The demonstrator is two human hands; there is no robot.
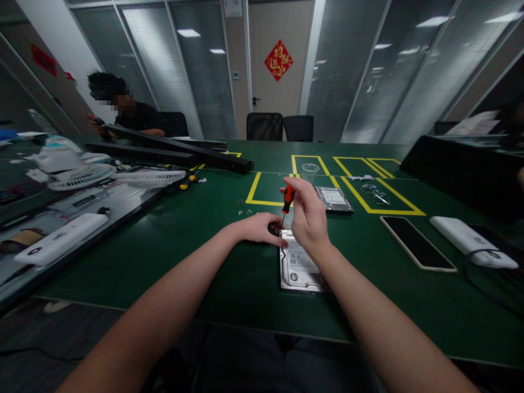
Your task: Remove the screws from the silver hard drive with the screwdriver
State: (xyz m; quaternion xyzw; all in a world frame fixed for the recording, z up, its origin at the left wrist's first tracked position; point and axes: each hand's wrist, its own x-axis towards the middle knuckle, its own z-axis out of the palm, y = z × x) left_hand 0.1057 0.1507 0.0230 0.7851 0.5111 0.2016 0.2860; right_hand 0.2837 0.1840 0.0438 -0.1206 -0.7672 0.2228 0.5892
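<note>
A silver hard drive (301, 267) lies on the green table in front of me, label side up. My right hand (310, 215) is closed around the red and black handle of a screwdriver (288, 197), which stands nearly upright over the drive's far left corner. My left hand (260, 228) grips that same corner, thumb on the top face and fingers curled near the screwdriver shaft. The shaft's tip is hidden by the fingers. Just beyond my right hand lies a second hard drive (333, 199).
Small loose bits (244, 212) lie left of the drive. To the right are a phone (417, 243) and a white power bank (470, 240); glasses (376, 194) and a clear cup (310, 170) stand farther back. White fan parts (82, 169) and black bars crowd the left, where another person (139, 117) sits.
</note>
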